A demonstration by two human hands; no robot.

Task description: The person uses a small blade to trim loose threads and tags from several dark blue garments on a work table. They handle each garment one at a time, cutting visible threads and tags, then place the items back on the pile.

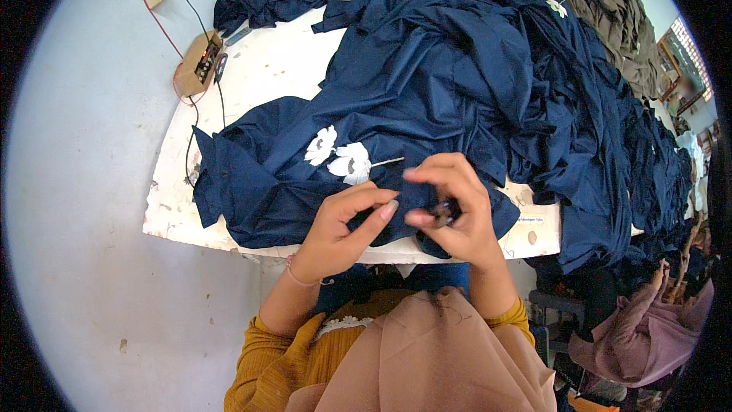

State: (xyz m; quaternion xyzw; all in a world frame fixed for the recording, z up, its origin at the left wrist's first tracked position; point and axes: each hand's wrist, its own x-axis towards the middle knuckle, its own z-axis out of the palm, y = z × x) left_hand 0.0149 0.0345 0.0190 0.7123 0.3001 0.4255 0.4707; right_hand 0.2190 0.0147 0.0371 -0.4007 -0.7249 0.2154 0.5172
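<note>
Dark blue cloth [412, 84], a garment with white flower patches [352, 162], lies spread in front of me. Over its near edge, my left hand [343, 225] brings thumb and forefinger together in a pinch; whatever is between the tips is too small to make out. Close on its right, my right hand [461, 210] is partly blurred, its forefinger and thumb apart. A small dark tool [444, 214] sits in the curl of that hand; its exact kind cannot be told. Both hands are just above the cloth, below the flowers.
The white table [278, 61] has a curved-looking front edge close to my body. At its left stands a wooden box with cables [200, 65]. More blue cloth and a brown cloth heap [591, 0] fill the far right. Another person [648, 328] sits at the lower right.
</note>
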